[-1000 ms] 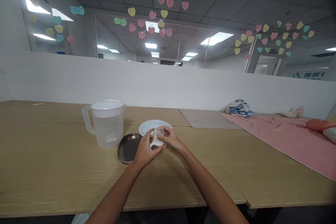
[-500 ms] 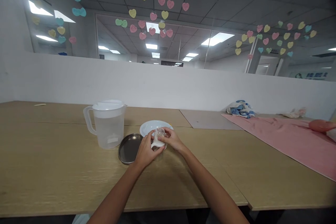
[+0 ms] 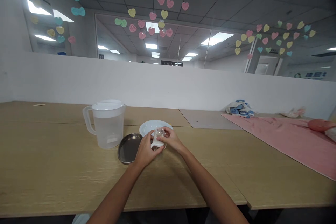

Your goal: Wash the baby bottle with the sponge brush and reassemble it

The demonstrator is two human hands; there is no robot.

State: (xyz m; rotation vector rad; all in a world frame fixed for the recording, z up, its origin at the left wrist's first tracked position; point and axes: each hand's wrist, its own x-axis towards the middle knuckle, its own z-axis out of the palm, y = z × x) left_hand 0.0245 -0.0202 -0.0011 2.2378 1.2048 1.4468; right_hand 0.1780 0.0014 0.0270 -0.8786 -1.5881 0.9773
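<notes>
Both hands are on a baby bottle [image 3: 158,141] with a clear domed cap and a white collar with a curved handle. My left hand [image 3: 146,149] wraps its left side, thumb along the lower front. From the right, my right hand [image 3: 172,139] grips the upper part around the cap. Fingers cover much of the bottle. Just behind it is a white plate [image 3: 147,126], partly hidden by the hands. A round metal tray [image 3: 128,149] lies left of my left hand, its right edge covered by that hand.
A lidded plastic pitcher [image 3: 109,129] with clear liquid stands left of the tray. On the right, a pink cloth [image 3: 283,136] covers part of the table [image 3: 78,178]. A blue-and-white bundled cloth [image 3: 240,108] lies by the low wall, and a reddish object [image 3: 320,125] rests at far right.
Both hands keep their grip on the bottle, with hardly any visible movement. The whole view has shifted very slightly.
</notes>
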